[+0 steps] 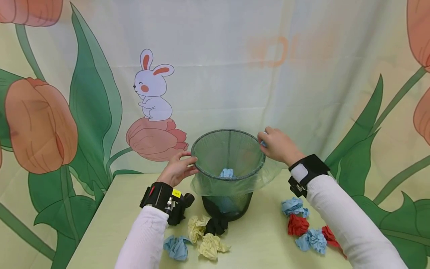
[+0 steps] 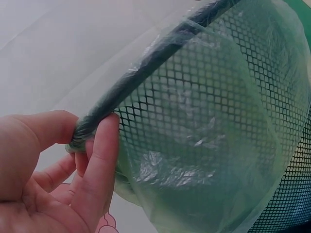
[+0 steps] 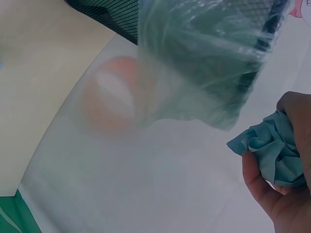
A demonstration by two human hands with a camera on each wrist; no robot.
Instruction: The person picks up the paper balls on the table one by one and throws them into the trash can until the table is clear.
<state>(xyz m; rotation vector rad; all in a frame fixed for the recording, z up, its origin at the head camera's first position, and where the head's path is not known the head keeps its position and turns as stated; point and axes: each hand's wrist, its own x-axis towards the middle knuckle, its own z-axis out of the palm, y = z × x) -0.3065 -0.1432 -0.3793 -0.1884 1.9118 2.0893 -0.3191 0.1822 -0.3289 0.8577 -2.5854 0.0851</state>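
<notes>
A black mesh wastebasket (image 1: 229,219) lined with a thin green plastic bag (image 2: 194,145) stands on the table. My left hand (image 1: 178,169) pinches its rim at the left, thumb on one side and fingers on the other, as the left wrist view shows. In my right hand (image 1: 280,144), beside the rim's right side, is a crumpled blue paper ball (image 3: 274,148), mostly covered by the fingers in the head view. Inside the basket lies another piece of blue paper (image 1: 227,173); more blue shows dimly through the liner lower down.
In front of the basket lie yellow paper balls (image 1: 209,246), a black one (image 1: 216,226) and a blue one (image 1: 177,247). Blue and red crumpled papers (image 1: 298,225) lie at the right, partly behind my right forearm. A printed curtain (image 1: 218,74) hangs behind the table (image 1: 111,224).
</notes>
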